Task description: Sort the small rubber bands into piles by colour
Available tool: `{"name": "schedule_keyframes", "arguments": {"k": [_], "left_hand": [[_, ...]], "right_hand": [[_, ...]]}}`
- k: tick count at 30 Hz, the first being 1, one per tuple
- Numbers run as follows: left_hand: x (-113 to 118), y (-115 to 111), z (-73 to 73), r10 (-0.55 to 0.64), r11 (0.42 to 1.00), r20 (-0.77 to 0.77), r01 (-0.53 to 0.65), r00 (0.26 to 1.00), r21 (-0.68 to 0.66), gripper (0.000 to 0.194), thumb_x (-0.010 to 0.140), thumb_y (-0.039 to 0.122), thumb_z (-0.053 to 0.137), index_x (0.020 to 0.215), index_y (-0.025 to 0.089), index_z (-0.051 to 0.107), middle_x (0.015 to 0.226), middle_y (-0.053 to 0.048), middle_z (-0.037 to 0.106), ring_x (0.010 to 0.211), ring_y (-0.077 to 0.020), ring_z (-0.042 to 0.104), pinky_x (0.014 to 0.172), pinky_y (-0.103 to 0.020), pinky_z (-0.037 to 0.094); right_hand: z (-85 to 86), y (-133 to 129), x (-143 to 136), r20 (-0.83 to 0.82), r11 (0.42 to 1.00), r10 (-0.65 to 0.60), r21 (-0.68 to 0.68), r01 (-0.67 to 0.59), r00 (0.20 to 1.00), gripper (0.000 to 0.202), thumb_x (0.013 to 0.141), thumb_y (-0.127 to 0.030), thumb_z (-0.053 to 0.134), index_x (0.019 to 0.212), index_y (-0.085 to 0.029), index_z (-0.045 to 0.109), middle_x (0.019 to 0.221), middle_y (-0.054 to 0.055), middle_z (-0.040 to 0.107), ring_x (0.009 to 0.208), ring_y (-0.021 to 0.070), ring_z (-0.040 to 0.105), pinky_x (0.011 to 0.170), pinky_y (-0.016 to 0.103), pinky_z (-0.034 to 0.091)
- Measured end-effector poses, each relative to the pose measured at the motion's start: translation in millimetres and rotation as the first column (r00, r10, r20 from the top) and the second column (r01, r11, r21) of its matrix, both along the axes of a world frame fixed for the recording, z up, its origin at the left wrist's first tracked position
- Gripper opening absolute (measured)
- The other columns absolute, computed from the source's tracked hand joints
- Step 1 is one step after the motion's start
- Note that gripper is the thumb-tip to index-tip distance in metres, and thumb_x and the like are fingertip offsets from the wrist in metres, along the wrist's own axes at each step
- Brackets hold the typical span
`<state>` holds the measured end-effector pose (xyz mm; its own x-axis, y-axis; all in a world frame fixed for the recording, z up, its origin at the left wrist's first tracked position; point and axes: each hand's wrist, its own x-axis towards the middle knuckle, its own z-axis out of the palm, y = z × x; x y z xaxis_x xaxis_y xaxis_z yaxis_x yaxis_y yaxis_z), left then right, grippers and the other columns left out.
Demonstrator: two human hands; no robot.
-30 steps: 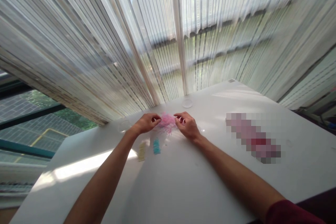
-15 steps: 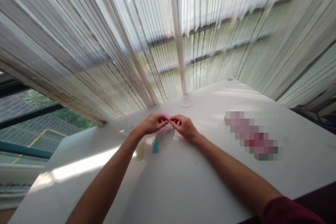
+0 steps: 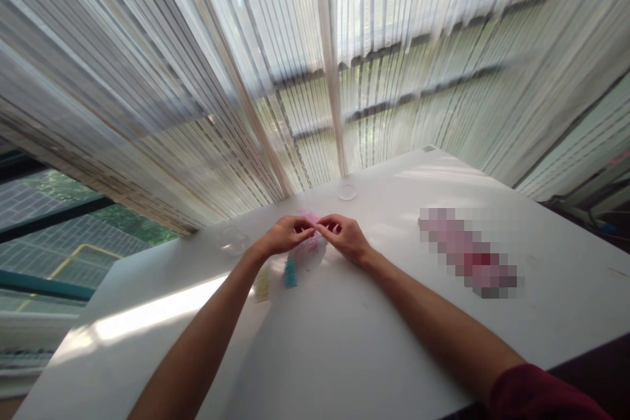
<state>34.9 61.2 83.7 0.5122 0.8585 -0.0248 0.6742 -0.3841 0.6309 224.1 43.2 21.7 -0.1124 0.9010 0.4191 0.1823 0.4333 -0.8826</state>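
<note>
Both of my hands meet over the white table [image 3: 315, 354], fingertips nearly touching. The fingers of my left hand [image 3: 288, 233] are pinched together, and so are those of my right hand [image 3: 344, 237]. Whatever lies between the fingertips is too small to make out. Just behind and below them is a pink, loose-looking cluster [image 3: 311, 245], partly hidden by the hands. Closer to me lies a small teal, ridged piece [image 3: 290, 273]. A pale yellow ridged piece [image 3: 262, 285] rests to its left, beside my left forearm.
A clear round lid or dish [image 3: 347, 191] lies near the table's back edge. Another clear round container [image 3: 232, 240] is left of my left hand. On the right is a blurred-out pinkish item [image 3: 465, 252]. A sheer striped curtain [image 3: 335, 79] hangs behind the table.
The view has shifted very slightly. Both hands keep the same pinched pose at the same spot, and the things on the table stay where they were.
</note>
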Motion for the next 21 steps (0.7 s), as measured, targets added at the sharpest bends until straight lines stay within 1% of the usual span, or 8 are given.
{"name": "schedule_keyframes", "arguments": {"k": [3, 8, 14, 21], "left_hand": [[-0.1, 0.8, 0.2, 0.017, 0.999, -0.041, -0.016, 0.999, 0.039, 0.033, 0.086, 0.043, 0.059, 0.093, 0.016, 0.076, 0.079, -0.005, 0.074, 0.067, -0.0146, 0.060, 0.063, -0.025, 0.049], [-3.6, 5.2, -2.6, 0.047, 0.996, -0.042, -0.044, 0.998, 0.076, 0.029, 0.084, 0.040, 0.061, 0.093, 0.017, 0.076, 0.080, -0.005, 0.075, 0.068, -0.0149, 0.060, 0.065, -0.025, 0.051], [-9.2, 9.3, -8.9, 0.096, 0.988, -0.006, -0.094, 0.995, 0.123, 0.029, 0.083, 0.038, 0.062, 0.096, 0.016, 0.076, 0.084, -0.005, 0.076, 0.068, -0.0143, 0.061, 0.065, -0.025, 0.053], [-9.2, 8.9, -13.2, 0.153, 0.969, 0.021, -0.154, 0.988, 0.191, 0.028, 0.083, 0.037, 0.064, 0.097, 0.016, 0.075, 0.083, -0.004, 0.075, 0.068, -0.0136, 0.061, 0.066, -0.024, 0.053]], "right_hand": [[-0.1, 0.8, 0.8, 0.011, 1.000, -0.011, -0.019, 0.011, 1.000, 0.020, 0.083, -0.036, 0.064, 0.084, -0.019, 0.074, 0.077, 0.002, 0.074, 0.064, 0.0125, 0.061, 0.063, 0.024, 0.050], [-0.1, 3.6, 2.4, -0.009, 0.997, -0.030, -0.075, 0.029, 1.000, 0.022, 0.083, -0.036, 0.063, 0.085, -0.018, 0.075, 0.075, 0.002, 0.074, 0.064, 0.0131, 0.062, 0.063, 0.024, 0.050], [-1.7, 6.5, 3.9, -0.032, 0.997, -0.053, -0.052, 0.051, 0.998, 0.023, 0.085, -0.037, 0.061, 0.086, -0.019, 0.077, 0.078, 0.003, 0.076, 0.065, 0.0145, 0.064, 0.063, 0.025, 0.050], [-1.8, 6.2, 4.0, -0.029, 0.995, -0.083, -0.051, 0.081, 0.996, 0.023, 0.084, -0.038, 0.062, 0.084, -0.019, 0.076, 0.075, 0.002, 0.075, 0.062, 0.0140, 0.062, 0.062, 0.025, 0.049]]}}
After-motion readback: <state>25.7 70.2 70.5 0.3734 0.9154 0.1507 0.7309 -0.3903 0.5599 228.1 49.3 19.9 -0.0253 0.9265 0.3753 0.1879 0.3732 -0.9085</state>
